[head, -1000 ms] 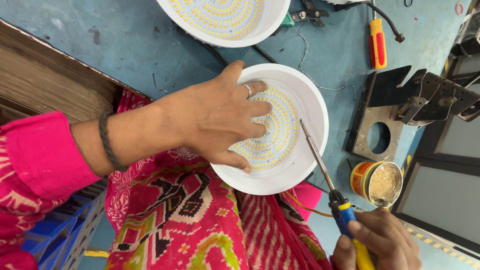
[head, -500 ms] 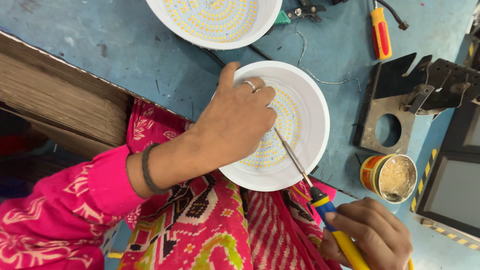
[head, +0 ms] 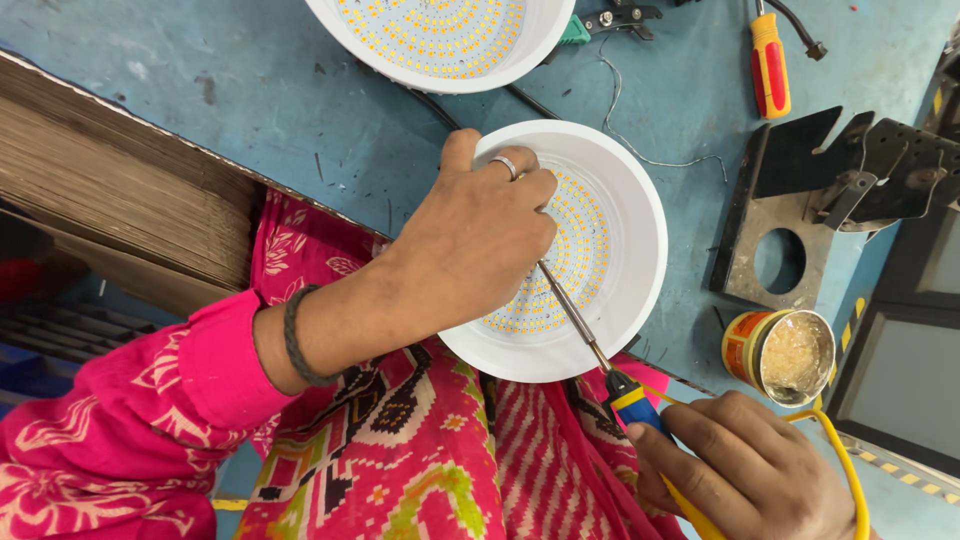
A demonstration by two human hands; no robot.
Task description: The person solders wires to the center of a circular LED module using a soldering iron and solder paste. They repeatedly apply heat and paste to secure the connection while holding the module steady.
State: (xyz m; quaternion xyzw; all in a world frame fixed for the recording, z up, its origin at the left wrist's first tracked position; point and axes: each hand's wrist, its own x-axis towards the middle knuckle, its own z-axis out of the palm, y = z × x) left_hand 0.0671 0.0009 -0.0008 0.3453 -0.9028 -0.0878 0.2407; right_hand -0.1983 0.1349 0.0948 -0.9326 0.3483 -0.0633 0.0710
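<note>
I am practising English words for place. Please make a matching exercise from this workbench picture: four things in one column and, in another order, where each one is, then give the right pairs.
Things:
1. left hand
2. right hand
3. red-handled screwdriver
4. small open tin

Places:
A. lying alone at the top of the blue table
B. standing just right of the near round white lamp
C. resting on the near lamp's panel of small yellow dots
D. at the bottom edge, gripping the soldering iron

Pairs: 1-C, 2-D, 3-A, 4-B
</note>
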